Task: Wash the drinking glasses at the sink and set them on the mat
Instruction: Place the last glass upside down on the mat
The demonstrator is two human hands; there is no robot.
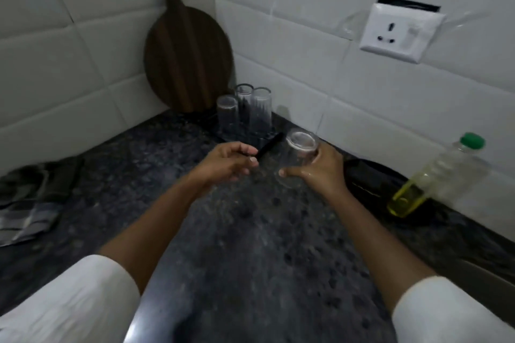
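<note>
the clear glass (296, 157) sits upside down in your right hand (320, 168), thumb across its near wall and fingers wrapped behind, just above the dark speckled counter (250, 231). your left hand (225, 160) pinches a lifted edge of the black mat (267, 145) right beside it. three more glasses (245, 110) stand inverted on that mat in the corner, before a wooden board (186, 58).

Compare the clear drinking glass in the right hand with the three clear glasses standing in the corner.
The clear drinking glass in the right hand is held off the dark speckled counter and tilted; the three clear glasses in the corner stand upright on a dark mat. The held glass is alone; the three are clustered close together by the round wooden board. All are transparent, and all appear turned base-up.
</note>
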